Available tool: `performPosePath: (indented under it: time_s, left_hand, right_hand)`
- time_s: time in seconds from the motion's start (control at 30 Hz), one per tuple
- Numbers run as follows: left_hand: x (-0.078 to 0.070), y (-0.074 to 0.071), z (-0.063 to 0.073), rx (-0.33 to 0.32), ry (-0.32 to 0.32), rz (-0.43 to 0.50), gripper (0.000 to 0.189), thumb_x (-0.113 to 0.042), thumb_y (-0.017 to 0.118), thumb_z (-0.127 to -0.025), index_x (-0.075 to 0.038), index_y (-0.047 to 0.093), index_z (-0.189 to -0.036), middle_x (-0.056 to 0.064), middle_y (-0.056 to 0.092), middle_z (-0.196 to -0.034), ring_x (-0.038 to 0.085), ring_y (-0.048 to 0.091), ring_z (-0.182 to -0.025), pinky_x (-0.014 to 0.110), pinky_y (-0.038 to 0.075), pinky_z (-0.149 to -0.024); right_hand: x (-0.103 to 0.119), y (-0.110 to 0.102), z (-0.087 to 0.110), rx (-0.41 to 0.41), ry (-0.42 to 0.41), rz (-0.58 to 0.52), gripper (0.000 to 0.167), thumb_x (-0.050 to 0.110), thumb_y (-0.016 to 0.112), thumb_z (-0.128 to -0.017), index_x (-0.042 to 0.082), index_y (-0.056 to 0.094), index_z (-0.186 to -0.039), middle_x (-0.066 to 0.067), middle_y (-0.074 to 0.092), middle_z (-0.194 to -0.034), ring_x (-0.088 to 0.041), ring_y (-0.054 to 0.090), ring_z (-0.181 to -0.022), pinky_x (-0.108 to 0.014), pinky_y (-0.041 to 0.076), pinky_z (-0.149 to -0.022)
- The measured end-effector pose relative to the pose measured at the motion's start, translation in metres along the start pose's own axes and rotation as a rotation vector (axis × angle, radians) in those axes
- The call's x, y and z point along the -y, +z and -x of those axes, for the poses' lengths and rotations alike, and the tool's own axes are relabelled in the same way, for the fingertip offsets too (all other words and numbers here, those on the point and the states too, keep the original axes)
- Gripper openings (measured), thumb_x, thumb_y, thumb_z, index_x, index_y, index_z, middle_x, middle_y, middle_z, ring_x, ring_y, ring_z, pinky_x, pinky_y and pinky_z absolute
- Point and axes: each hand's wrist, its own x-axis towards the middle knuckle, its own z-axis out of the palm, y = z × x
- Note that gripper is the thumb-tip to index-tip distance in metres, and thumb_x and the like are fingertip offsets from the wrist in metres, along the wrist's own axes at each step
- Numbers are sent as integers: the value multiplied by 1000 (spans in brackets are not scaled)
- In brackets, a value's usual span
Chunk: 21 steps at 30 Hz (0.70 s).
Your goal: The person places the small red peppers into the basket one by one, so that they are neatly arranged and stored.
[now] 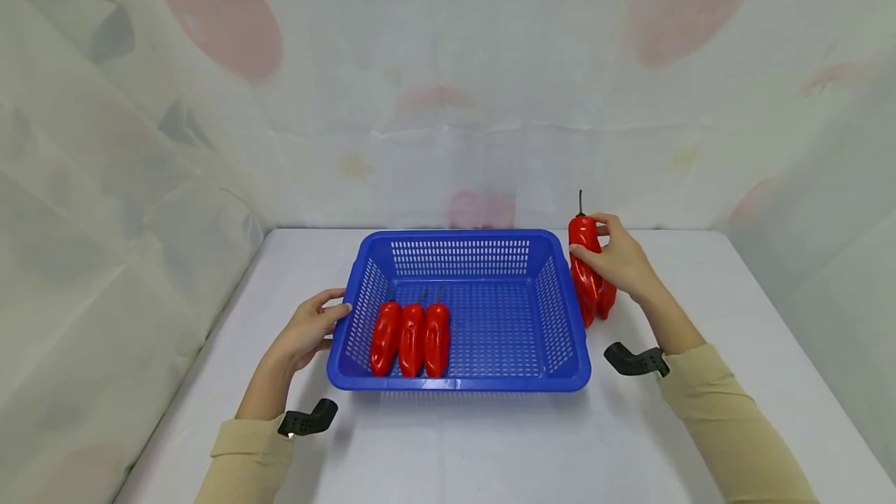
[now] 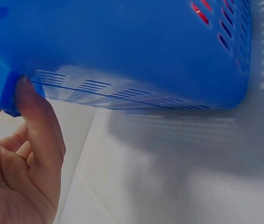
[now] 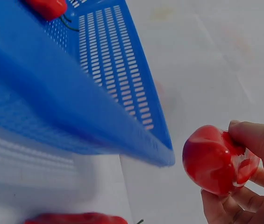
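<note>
beside basket (image 1: 458, 385), tilted pepper (image 1: 583, 233), stem (image 1: 580, 202) uppermost, in right hand (image 1: 622, 257), rim (image 1: 337, 360) in left hand (image 1: 306, 329)

Plain khaki sleeves (image 1: 731, 426), folded left cuff (image 1: 252, 440), black bent wrist mounts (image 1: 309, 418) on both arms

Five red peppers (image 1: 411, 341) are on view: three in the left half of one blue basket (image 1: 458, 385), one held pepper (image 1: 582, 236) and one loose pepper (image 1: 607, 302) to the right. Around them, one left hand (image 1: 306, 330), one right hand (image 1: 623, 259), two black wrist devices (image 1: 635, 361), two tan sleeves (image 1: 241, 461), one white table (image 1: 490, 449).
</note>
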Motion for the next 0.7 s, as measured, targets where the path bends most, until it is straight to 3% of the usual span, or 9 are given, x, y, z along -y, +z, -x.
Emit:
performPosePath:
  time_s: [0.43, 0.7]
  left_hand:
    - [-1, 0, 1, 6, 8, -4, 51, -24, 51, -93, -8, 34, -138, 20, 62, -111, 23, 67, -83, 42, 55, -71]
    - [0, 0, 0, 2, -1, 3, 49, -24, 51, -93, -10, 35, -138, 20, 61, -112, 23, 66, -84, 43, 55, -72]
  right_hand:
    - [22, 21, -11, 52, -54, 2, 72, 33, 62, -85, 5, 23, -140, -24, 39, -134, -39, 55, -101, -50, 52, -77]
    - [31, 35, -15, 97, -62, 12, 73, 33, 63, -84, 4, 24, -139, -24, 41, -133, -39, 54, -107, -51, 51, -81]
